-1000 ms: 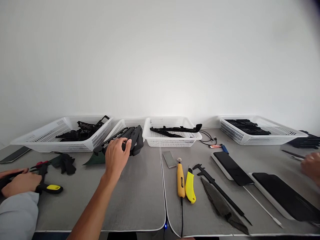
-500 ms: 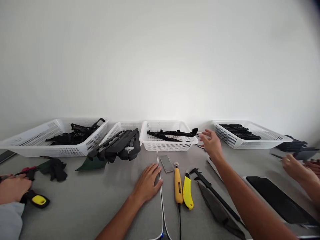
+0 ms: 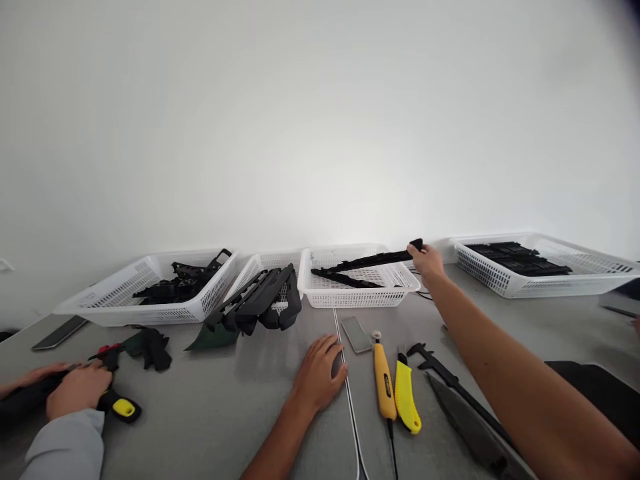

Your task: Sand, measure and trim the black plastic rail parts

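My right hand (image 3: 426,260) pinches the raised right end of a long black plastic trim strip (image 3: 373,261). The strip slants over the small white basket (image 3: 360,300), its left end still down inside. Below it, a second black strip (image 3: 350,281) lies in the same basket. My left hand (image 3: 319,373) rests palm down on the grey table by the white-edged seam, fingers stretched out and holding nothing. Just right of it are a grey flat rectangular piece (image 3: 357,335), a yellow corded tool (image 3: 384,381), a yellow utility knife (image 3: 407,393) and a black caliper (image 3: 450,380).
White baskets with black parts stand at the left (image 3: 185,313) and right (image 3: 530,288). Dark curved trim pieces (image 3: 265,303) hang over another basket's front. At far left, a co-worker's hands (image 3: 80,388) hold a dark item. A dark pointed piece (image 3: 465,420) lies under my right forearm.
My right hand has closed on the black strip's right end and lifted it. The view has shifted left, so things sit further right. My left hand stays flat on the table.
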A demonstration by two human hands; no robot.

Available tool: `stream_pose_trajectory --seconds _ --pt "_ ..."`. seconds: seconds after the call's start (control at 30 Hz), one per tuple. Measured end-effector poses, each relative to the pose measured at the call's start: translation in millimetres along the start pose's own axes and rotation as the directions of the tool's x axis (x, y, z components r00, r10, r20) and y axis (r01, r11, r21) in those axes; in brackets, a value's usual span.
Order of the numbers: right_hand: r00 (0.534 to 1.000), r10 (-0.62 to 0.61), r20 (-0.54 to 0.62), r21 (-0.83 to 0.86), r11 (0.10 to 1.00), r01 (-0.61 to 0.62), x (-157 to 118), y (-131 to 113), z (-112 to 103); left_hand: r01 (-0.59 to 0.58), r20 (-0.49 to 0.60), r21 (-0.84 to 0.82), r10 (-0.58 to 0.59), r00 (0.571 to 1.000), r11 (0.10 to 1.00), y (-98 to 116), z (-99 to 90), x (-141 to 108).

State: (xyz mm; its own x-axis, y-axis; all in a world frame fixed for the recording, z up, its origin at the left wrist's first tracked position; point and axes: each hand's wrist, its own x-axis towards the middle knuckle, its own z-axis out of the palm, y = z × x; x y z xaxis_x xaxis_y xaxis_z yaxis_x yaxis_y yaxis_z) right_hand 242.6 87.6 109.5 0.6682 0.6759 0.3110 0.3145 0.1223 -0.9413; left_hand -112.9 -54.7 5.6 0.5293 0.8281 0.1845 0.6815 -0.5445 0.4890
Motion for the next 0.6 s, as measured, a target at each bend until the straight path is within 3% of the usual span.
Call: stream_pose_trajectory --seconds 0.1,0.23,0.3,0.37,0.4,0.47,0.53,0.6 --pt "0.999 -0.012 -0.04 0.13 0.991 0.017 12 -39 -9 0.011 -0.013 -0.033 -0.012 1.0 0.999 0 0.8 -1" --pt "0.974 -0.181 -0.139 0.271 0.939 0.213 10 -106 -38 0.016 -0.121 -0.2 -0.041 0.992 0.98 -9 2.3 2" --pt "0.954 -0.269 -0.133 0.304 0.905 0.297 -4 -137 -53 0.057 -0.213 -0.383 -0.148 0.966 0.922 -20 1.3 6" --pt "0.947 -0.319 -0.04 0.313 0.896 0.315 -27 -158 -63 0.107 -0.283 -0.647 -0.368 0.886 0.755 -34 -2.1 11" --pt "0.945 -0.327 0.019 0.315 0.899 0.305 -41 -164 -67 0.095 -0.275 -0.766 -0.458 0.845 0.636 -41 -4.5 13" --pt "0.936 -0.319 0.15 0.301 0.916 0.264 -73 -164 -68 0.044 -0.228 -0.894 -0.538 0.811 0.446 -50 -10.3 15" --pt "0.913 -0.243 0.328 0.24 0.956 0.168 -109 -149 -61 0.031 -0.196 -0.919 -0.525 0.828 0.393 -48 -15.2 14" --pt "0.865 -0.166 0.474 0.142 0.984 0.111 -145 -125 -46 0.067 -0.109 -0.934 -0.457 0.883 0.352 -31 -16.0 13"
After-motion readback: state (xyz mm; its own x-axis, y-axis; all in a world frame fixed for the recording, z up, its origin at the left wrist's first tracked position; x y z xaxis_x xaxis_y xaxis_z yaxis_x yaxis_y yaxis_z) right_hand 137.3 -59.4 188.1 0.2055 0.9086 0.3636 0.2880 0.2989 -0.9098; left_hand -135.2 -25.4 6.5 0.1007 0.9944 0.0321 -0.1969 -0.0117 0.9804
